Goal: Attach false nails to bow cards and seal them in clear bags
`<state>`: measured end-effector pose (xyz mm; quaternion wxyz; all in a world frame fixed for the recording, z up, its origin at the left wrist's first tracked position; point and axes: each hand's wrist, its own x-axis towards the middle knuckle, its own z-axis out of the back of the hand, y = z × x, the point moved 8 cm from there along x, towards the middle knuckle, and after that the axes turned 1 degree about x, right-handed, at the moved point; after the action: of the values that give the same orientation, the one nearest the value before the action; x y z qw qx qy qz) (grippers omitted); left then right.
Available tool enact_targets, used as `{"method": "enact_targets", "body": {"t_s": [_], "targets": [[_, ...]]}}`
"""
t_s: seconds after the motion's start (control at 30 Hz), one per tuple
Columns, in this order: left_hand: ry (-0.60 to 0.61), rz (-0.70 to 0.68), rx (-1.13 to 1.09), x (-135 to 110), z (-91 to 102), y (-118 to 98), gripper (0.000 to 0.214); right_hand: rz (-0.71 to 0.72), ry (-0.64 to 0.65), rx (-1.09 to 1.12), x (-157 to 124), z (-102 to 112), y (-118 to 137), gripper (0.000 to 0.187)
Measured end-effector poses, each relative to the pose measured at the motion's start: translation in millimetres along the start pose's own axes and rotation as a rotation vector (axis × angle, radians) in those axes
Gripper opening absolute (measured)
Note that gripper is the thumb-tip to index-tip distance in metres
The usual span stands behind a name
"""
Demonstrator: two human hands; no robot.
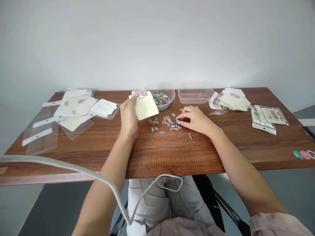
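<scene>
My left hand [129, 115] is closed on the edge of a cream card [146, 105] with a pink bow printed at its top, raised above the table. Over a loose pile of small glossy pieces [168, 120], clear, pink and teal and shaped like press-on nails, is my right hand [193, 119]. Its thumb and forefinger close around a small bluish piece [177, 120] at the pile's right side. Two dark pink pieces [185, 135] lie apart, nearer to me. Behind the pile, a clear round bowl [172, 98] holds many more such pieces.
Clear bags with cream cards [73, 106] spread over the left side. A shallow clear box [195, 96] stands at the back, beside more bagged cards [232, 98]. Filled packets [268, 118] lie at right, round discs [304, 154] at the edge. A white cable [98, 177] crosses in front.
</scene>
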<state>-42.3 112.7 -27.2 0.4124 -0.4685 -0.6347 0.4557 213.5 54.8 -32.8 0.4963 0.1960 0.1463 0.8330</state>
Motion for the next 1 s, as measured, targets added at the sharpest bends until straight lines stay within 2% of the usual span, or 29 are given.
{"method": "enact_targets", "body": {"t_s": [0.17,0.23,0.43,0.5,0.6,0.77,1.0], "targets": [[0.097,0.014,0.007,-18,-23.1,4,0.033,0.000,0.007,0.027,1,-2,0,0.011],[0.148,0.033,-0.014,-22,-30.0,6,0.032,0.006,-0.039,0.033,1,2,-1,0.008],[0.184,0.174,-0.058,-33,-39.0,20,0.036,-0.038,-0.487,0.124,-13,43,-4,0.011],[0.225,0.249,-0.078,-39,-46.1,26,0.037,-0.004,-0.570,0.157,-17,48,3,0.010],[0.343,0.359,-0.083,-51,-60.2,34,0.041,0.104,-0.556,0.195,-17,42,26,0.009],[0.500,0.434,-0.067,-65,-72.0,40,0.047,0.257,-0.475,0.189,-14,24,64,0.008],[0.562,0.456,-0.026,-71,-75.4,39,0.047,0.301,-0.461,0.184,-14,15,72,0.009]]}}
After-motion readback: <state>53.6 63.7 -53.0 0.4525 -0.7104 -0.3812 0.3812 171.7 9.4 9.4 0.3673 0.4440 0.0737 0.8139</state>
